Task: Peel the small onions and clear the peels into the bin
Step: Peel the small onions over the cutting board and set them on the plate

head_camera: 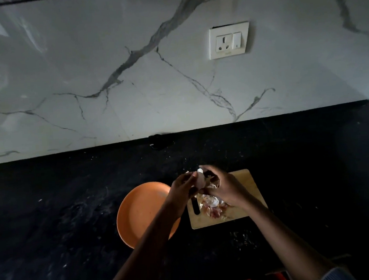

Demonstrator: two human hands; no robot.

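Note:
A small pale onion (pixel 200 180) is held up between both hands above the far left corner of a wooden cutting board (pixel 246 185). My left hand (pixel 182 189) grips it from the left. My right hand (pixel 221 186) curls over it from the right, fingertips pinching at its top, where a white bit of skin sticks up. A heap of pinkish and white peels (pixel 213 206) lies on the board under my right wrist.
An orange plate (pixel 138 212) sits left of the board, partly under my left forearm. Both stand on a dark speckled counter (pixel 73 203). A marble wall with a socket (pixel 228 40) rises behind. Something red (pixel 278 276) shows at the bottom edge.

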